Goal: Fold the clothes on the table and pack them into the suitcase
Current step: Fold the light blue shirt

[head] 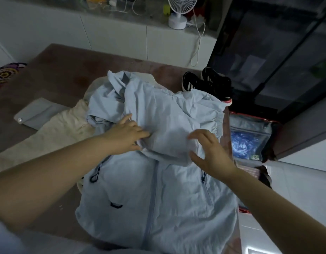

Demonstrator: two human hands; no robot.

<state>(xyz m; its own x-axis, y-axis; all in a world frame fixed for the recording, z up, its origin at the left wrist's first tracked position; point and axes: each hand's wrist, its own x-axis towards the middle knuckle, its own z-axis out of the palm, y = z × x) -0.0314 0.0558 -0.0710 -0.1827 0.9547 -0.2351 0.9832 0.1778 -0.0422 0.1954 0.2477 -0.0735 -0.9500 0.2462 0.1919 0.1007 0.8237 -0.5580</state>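
Jacket (158, 195): one, laid flat under both hands, sleeves turned in, fold judged unfinished. Left hand (125, 134) is pressed on a sleeve, fingers straight. Right hand (211, 151) is held spread, gripping nothing. Trousers (54, 132): one, left of left hand, unfolded. Suitcase (248, 123): one, right of right hand, no clothes seen packed. Shoes (215, 81): two, beyond.
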